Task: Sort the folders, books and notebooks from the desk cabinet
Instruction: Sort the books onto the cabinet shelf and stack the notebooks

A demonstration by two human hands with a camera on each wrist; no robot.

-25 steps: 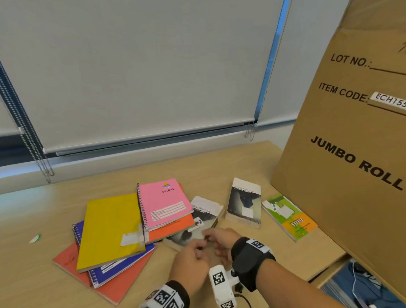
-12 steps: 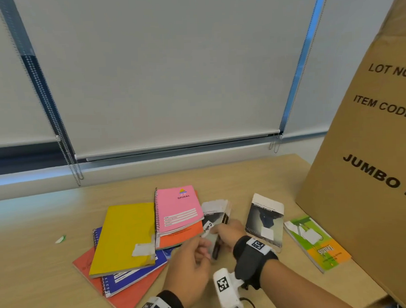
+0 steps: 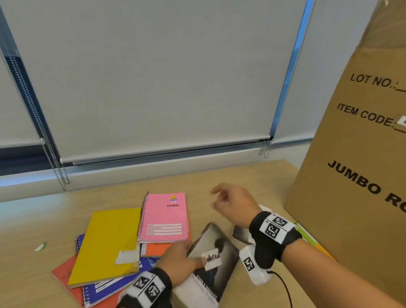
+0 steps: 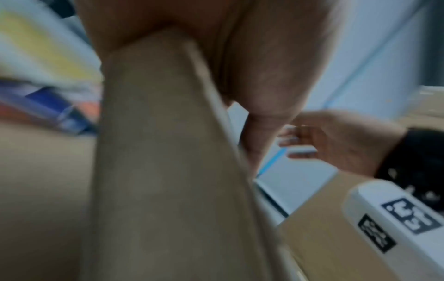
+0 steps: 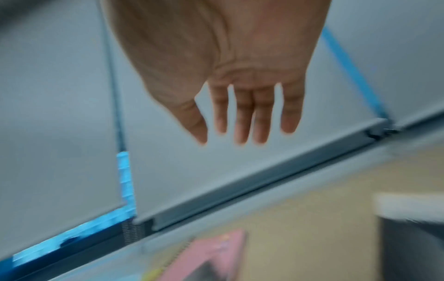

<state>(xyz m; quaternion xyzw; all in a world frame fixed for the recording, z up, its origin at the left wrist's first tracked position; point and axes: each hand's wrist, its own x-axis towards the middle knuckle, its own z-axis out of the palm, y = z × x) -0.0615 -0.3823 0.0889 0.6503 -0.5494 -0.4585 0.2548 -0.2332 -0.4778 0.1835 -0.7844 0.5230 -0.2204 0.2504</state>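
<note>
My left hand grips a grey-and-black book with a white label, held tilted above the desk near its front edge; the left wrist view shows the book's tan underside against my palm. My right hand hovers above the desk beyond the book, holding nothing, fingers straight in the right wrist view. A pink spiral notebook lies on an orange one. To their left a yellow book tops a blue spiral notebook and an orange folder.
A big cardboard box stands on the right of the wooden desk. Another dark-covered book lies partly hidden under my right wrist. A small green scrap lies at the left. Window blinds close off the back.
My left hand has lifted the grey-and-black book off the desk and drawn it toward me. My right hand let go of it and rose away toward the back.
</note>
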